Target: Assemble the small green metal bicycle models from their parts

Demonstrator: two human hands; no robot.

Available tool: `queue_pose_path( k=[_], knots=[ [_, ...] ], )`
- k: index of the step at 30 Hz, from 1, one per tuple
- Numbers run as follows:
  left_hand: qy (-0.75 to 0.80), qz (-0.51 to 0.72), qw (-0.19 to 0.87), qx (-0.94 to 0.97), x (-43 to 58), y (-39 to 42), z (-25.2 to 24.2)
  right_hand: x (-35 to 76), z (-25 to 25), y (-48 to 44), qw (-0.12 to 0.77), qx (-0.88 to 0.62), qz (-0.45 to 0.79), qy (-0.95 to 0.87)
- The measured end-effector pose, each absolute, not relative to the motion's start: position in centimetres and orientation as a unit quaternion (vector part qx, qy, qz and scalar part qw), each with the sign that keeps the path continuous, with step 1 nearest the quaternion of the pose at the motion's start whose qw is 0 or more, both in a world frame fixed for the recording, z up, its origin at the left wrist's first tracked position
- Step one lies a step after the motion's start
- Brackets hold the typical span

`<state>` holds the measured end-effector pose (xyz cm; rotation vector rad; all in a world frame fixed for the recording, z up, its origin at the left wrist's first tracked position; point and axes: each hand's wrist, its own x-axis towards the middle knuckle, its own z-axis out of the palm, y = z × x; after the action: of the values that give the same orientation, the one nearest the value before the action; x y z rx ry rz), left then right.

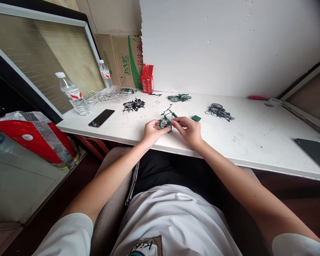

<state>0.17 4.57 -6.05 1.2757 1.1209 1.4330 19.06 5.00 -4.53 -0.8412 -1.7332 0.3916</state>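
Note:
Near the table's front edge I hold a small green model bicycle (165,122), with one spoked wheel showing at its left. My left hand (154,131) is closed on that wheel, thumb along its lower side. The fingertips of my right hand (188,128) are pinched at the bicycle's frame; whether a small part sits between them is too fine to see. Just beyond my right hand lies a small green flat piece (196,118). Farther back is another green model bicycle (179,97). A black one (133,105) lies to the left and a dark grey one (219,111) to the right.
On the white table (256,142) at left are a phone (101,118), two water bottles (74,95) and thin black part frames (109,94). A red box (147,79) and a carton (122,60) stand behind. A dark flat object (313,153) lies far right.

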Motion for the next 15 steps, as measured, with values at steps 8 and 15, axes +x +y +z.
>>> queue_pose_path(
  k=[8,15],
  knots=[
    [0.458,0.599,0.432,0.494,0.1,4.8,-6.4,20.3,-4.3,5.8,0.454,-0.358,0.098,-0.810],
    [0.467,0.605,0.389,0.515,0.2,4.9,-6.9,21.1,-4.6,6.3,0.409,-0.357,-0.031,-0.839]
  ],
)
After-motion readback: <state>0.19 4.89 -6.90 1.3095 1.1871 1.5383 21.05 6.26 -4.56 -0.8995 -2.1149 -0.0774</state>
